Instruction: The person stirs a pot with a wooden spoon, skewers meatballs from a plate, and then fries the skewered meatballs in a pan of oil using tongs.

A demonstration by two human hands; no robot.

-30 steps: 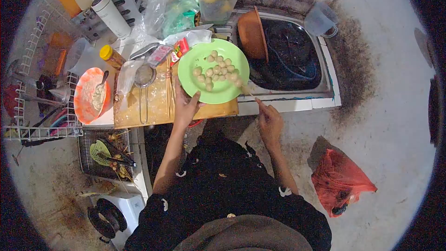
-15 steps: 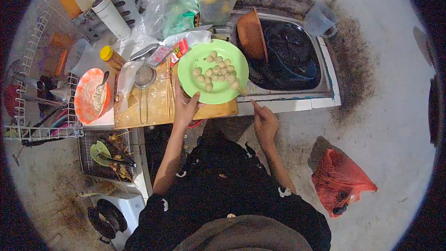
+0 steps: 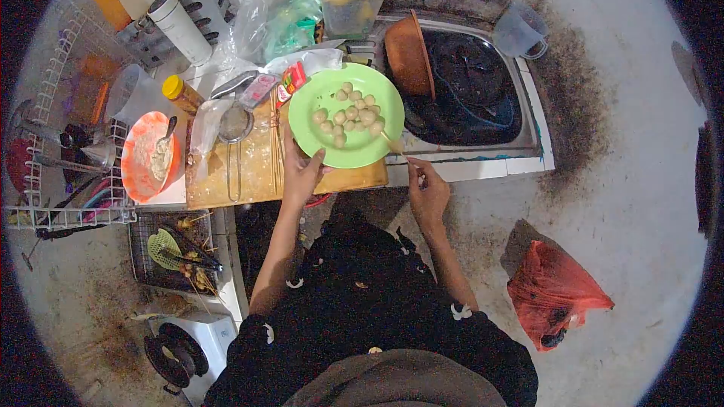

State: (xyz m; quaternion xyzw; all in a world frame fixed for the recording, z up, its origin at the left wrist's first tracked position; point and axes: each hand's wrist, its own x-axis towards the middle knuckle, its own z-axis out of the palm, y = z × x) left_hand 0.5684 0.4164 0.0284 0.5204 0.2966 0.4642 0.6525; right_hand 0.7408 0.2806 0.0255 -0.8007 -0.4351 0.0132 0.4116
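Left hand (image 3: 300, 173) grips the near rim of a round lime-green plastic plate (image 3: 317, 98), thumb on top of the rim, fingers hidden below it. Far out to the left of that hand stands a white wire dish rack (image 3: 53, 105); closer in sits a round orange bowl (image 3: 134, 173) of pale batter with a spoon (image 3: 164, 136) resting in it. Just left of the hand a wooden cutting board (image 3: 256, 173) carries a small metal mesh strainer (image 3: 234, 132) and a crumpled clear plastic bag (image 3: 202, 128); a yellow-capped bottle (image 3: 181, 92) stands beyond them. Below and left of the hand, a black wire grill tray (image 3: 147, 271) holds a green slotted spatula (image 3: 161, 249). On the plate, a cluster of small pale round balls (image 3: 348, 114) lies near the middle. Right hand (image 3: 427, 190), just right of the plate and apart from it, pinches the near end of a thin wooden skewer (image 3: 395, 148) between thumb and fingertips; the far tip reaches over the rim among the balls. Beyond the right hand is a steel sink (image 3: 528, 105) lined with dark plastic, a brown clay bowl (image 3: 411, 54) tilted on edge at its left side. Well right and below the hand, a red plastic bag (image 3: 554, 294) lies on the floor.
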